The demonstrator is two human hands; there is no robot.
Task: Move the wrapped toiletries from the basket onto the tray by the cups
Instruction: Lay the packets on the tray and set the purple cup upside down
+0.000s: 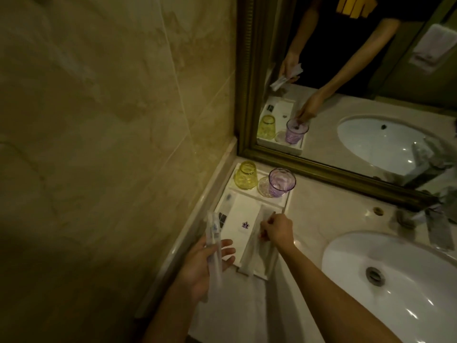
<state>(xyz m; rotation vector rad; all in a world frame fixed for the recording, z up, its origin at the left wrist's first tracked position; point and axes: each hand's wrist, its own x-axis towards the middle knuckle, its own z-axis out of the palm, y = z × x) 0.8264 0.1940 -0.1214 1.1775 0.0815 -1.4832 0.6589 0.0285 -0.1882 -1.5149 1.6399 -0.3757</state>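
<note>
A white tray sits on the counter in the corner by the wall. At its far end stand a yellow cup and a purple cup. My left hand is closed around long clear-wrapped toiletries, held upright over the tray's left edge. My right hand rests low over the tray's right side, fingertips pinching a wrapped packet that lies lengthwise on the tray. A white packet with a purple crown logo lies flat in the tray's middle. No basket is in view.
A white sink basin with a metal drain lies to the right, with a faucet behind it. A gold-framed mirror runs along the back edge of the counter. The marble wall closes off the left side.
</note>
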